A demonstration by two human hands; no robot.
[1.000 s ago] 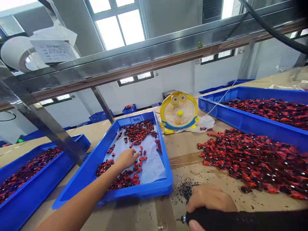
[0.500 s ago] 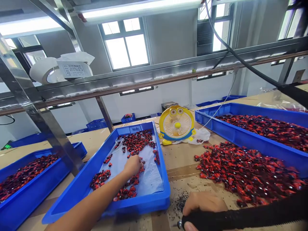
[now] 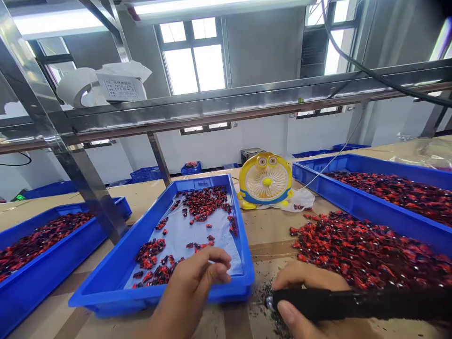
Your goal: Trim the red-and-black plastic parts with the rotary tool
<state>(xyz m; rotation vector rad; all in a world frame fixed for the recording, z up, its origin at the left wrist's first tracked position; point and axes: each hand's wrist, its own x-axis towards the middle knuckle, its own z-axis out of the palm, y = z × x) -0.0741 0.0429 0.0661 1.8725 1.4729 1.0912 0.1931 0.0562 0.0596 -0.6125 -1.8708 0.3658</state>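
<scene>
My left hand (image 3: 196,287) is over the near right rim of the middle blue tray (image 3: 233,294), thumb and forefinger apart, and I see nothing between them. Several small red and black glossy parts (image 3: 206,202) lie in that tray on a white liner. My right hand (image 3: 310,282) is wrapped round a thick black handheld tool (image 3: 314,301) with a short metal tip (image 3: 270,302) pointing left. The tool's kind does not show. Under and around the tip, fine black crumbs (image 3: 263,289) are scattered on the table. Beyond my right hand spreads a loose pile of the red and black parts (image 3: 346,245).
A yellow fan (image 3: 266,181) stands behind the tray on a plastic bag (image 3: 303,197). Blue trays of parts flank both sides, left (image 3: 60,249) and right (image 3: 374,202). A metal post (image 3: 88,188) and shelf rail (image 3: 212,106) cross in front; tape rolls (image 3: 76,87) sit above.
My left hand has come back from the parts in the tray toward the near rim, closer to my right hand. My right hand keeps hold of the black tool. The view has shifted slightly.
</scene>
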